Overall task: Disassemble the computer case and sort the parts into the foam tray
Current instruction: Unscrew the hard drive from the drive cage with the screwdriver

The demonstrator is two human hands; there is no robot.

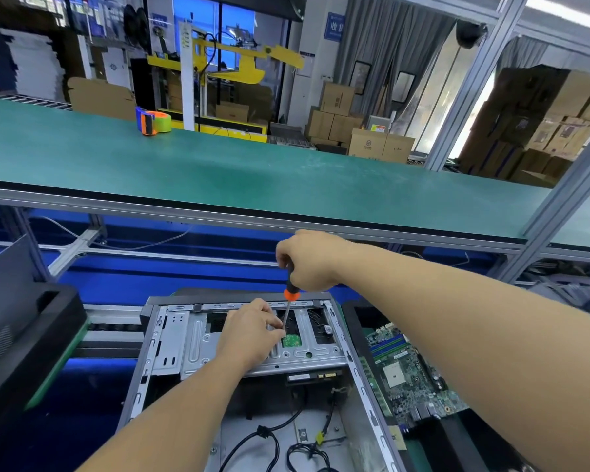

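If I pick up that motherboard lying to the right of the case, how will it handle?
The motherboard probably feels stiff, flat and light. Likely fragile: bare chips and slots face up. It overhangs its support, so it may tip if pushed.

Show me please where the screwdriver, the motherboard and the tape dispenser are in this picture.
screwdriver (291, 290): head view, on the orange collar of its handle.
motherboard (410, 371): head view, on the middle of the green board.
tape dispenser (153, 122): head view, on its orange and green body.

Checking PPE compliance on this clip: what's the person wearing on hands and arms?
Nothing visible. Both the left hand and the right hand are bare: no gloves, rings or watch. Both forearms are uncovered as far as the frame shows, with no sleeves, no wrist strap and no cable attached.
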